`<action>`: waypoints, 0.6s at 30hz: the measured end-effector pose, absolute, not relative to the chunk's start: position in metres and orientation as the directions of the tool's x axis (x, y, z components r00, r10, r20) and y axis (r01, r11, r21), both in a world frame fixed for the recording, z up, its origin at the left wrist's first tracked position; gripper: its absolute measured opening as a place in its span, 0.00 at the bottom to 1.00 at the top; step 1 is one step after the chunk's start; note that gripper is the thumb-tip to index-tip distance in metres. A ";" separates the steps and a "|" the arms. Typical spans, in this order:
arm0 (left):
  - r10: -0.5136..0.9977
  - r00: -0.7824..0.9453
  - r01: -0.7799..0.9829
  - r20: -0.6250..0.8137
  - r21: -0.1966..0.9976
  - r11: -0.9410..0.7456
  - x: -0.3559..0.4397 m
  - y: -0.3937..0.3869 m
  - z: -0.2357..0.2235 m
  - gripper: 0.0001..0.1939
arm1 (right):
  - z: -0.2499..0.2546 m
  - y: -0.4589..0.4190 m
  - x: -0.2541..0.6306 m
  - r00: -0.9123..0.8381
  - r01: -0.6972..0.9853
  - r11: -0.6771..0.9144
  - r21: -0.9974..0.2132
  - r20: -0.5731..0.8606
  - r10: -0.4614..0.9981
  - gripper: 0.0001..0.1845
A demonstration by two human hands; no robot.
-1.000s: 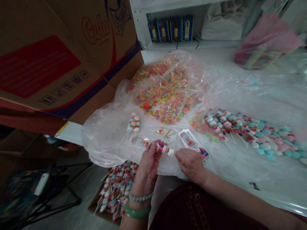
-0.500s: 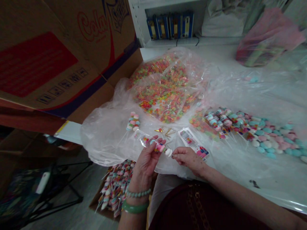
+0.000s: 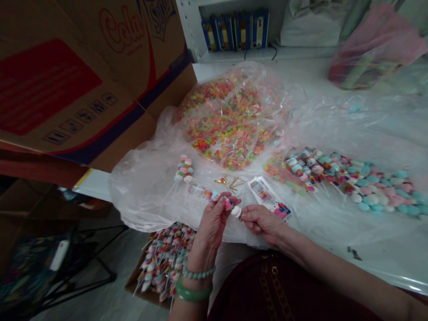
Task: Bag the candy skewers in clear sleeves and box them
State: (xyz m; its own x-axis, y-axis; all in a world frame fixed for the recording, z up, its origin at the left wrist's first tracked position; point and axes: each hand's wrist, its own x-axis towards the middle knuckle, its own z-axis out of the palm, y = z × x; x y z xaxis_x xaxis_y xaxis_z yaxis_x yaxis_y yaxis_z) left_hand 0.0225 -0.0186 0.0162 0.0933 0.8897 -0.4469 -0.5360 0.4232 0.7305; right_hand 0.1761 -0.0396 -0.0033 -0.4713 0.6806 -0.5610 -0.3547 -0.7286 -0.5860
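My left hand (image 3: pixel 212 223) is closed around a candy skewer (image 3: pixel 230 207) that sits partly inside a clear printed sleeve (image 3: pixel 200 191). My right hand (image 3: pixel 259 220) pinches the skewer's stick end just beside the white candy at its tip. Both hands hover over the front edge of the table, above a plastic sheet (image 3: pixel 147 191). A lone finished skewer (image 3: pixel 183 169) lies on the sheet to the left. A stack of printed sleeves (image 3: pixel 267 198) lies just beyond my right hand, and gold twist ties (image 3: pixel 230 181) lie beyond my left fingers.
A bag of small coloured candies (image 3: pixel 230 129) fills the table's middle. Loose skewers and pastel candies (image 3: pixel 347 178) spread to the right. A box of wrapped skewers (image 3: pixel 163 263) sits below the table edge. A large cardboard box (image 3: pixel 83 76) looms at left; a pink bag (image 3: pixel 374 49) lies far right.
My right hand has lifted off the table and pinched the skewer's end. The skewer has gone further into the sleeve held by my left hand.
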 end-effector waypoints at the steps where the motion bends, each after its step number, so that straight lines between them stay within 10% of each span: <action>1: 0.876 0.100 -0.559 -0.472 0.702 0.442 0.021 -0.017 0.017 0.12 | 0.000 -0.040 0.174 -0.387 -0.334 -0.654 -0.678 -0.534 0.752 0.09; 9: 0.822 0.020 -0.742 -0.569 0.543 0.394 -0.003 -0.004 0.021 0.10 | 0.008 -0.042 0.175 -0.445 -0.147 -0.584 -0.798 -0.474 0.760 0.10; 15: 0.799 -0.040 -0.729 -0.599 0.565 0.387 0.000 -0.004 0.019 0.07 | 0.006 -0.045 0.180 -0.201 0.333 -0.049 -0.942 -0.121 0.972 0.07; 18: 0.821 -0.016 -0.710 -0.570 0.585 0.392 0.005 -0.006 0.021 0.06 | 0.008 -0.047 0.177 -0.187 0.328 -0.154 -0.932 -0.224 0.956 0.04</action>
State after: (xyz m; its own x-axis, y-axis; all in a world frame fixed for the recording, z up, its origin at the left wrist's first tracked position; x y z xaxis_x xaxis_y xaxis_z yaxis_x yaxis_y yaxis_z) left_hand 0.0051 -0.0057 0.0208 -0.0161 0.8214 -0.5702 -0.7097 0.3923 0.5852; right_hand 0.1775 -0.0472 0.0075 -0.1873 0.9565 -0.2237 0.3282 -0.1537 -0.9320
